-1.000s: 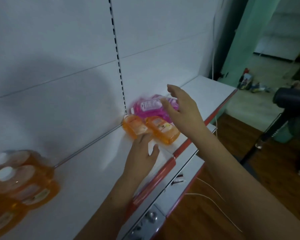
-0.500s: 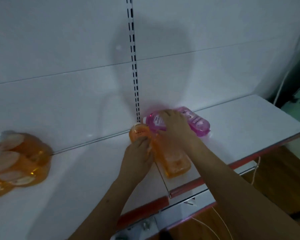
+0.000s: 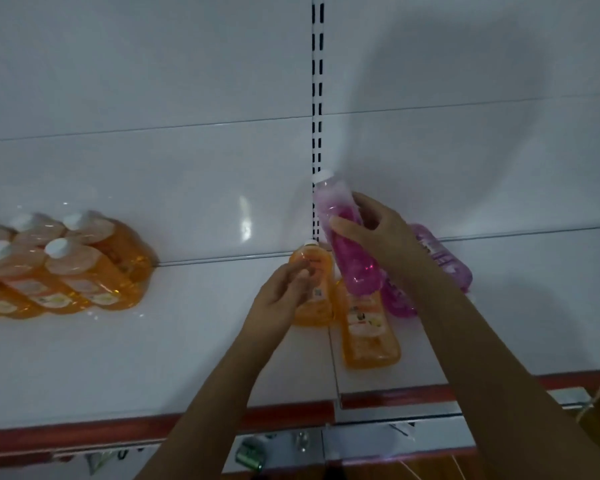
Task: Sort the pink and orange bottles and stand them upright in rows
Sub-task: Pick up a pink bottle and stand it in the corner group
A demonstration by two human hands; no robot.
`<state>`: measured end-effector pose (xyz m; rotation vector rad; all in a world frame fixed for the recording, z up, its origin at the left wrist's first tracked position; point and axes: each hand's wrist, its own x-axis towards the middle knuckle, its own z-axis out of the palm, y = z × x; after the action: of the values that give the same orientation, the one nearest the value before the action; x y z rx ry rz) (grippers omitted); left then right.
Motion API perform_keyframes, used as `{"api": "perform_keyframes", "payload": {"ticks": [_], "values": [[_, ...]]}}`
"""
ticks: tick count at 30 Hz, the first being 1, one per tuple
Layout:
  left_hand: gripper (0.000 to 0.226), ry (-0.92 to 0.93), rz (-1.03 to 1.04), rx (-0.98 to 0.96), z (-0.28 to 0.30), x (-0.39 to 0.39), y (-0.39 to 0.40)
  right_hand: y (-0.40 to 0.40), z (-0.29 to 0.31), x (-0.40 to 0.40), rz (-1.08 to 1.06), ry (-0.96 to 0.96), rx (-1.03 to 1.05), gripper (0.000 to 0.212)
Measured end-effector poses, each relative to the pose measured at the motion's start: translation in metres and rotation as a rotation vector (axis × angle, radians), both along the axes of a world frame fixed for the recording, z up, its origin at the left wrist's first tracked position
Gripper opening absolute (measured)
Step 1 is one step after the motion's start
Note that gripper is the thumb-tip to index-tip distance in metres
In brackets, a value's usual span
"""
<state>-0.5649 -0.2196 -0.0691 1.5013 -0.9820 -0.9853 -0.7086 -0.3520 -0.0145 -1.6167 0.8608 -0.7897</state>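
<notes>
white shelf (image 3: 153, 358) with red front edge, white back panel (image 3: 153, 81), slotted upright (image 3: 317, 98)

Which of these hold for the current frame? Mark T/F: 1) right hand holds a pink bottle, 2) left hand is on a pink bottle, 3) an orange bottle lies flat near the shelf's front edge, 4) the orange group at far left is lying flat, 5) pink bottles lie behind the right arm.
1) The right hand grips a pink bottle. True.
2) False. The left hand holds an orange bottle.
3) A second orange bottle lies flat on the shelf. True.
4) False. The orange group stands upright, white caps up.
5) Lying pink bottles show behind the right arm. True.
</notes>
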Motion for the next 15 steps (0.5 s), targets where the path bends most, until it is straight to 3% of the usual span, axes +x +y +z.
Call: {"api": "perform_keyframes", "payload": {"ticks": [3, 5, 7, 9, 13, 15], "values": [[0.043, 0.483, -0.228, 0.022, 0.021, -0.004, 0.003, 0.013, 0.010, 0.016, 0.172, -0.342, 0.258, 0.050], [0.042, 0.733, -0.218, -0.017, 0.026, 0.003, 0.006, 0.020, 0.012, 0.034, 0.267, -0.410, 0.352, 0.068], [0.038, 0.853, -0.126, -0.038, 0.027, 0.014, 0.012, 0.024, 0.013, 0.050, 0.324, -0.421, 0.414, 0.084], [0.039, 0.844, -0.033, -0.060, 0.022, 0.026, 0.021, 0.027, 0.012, 0.064, 0.317, -0.393, 0.406, 0.079], [0.046, 0.688, 0.178, -0.067, 0.017, 0.058, 0.055, 0.038, 0.014, 0.097, 0.303, -0.200, 0.192, 0.031], [0.044, 0.629, 0.274, -0.082, 0.013, 0.077, 0.077, 0.051, 0.015, 0.122, 0.348, -0.151, 0.142, 0.035]]}}
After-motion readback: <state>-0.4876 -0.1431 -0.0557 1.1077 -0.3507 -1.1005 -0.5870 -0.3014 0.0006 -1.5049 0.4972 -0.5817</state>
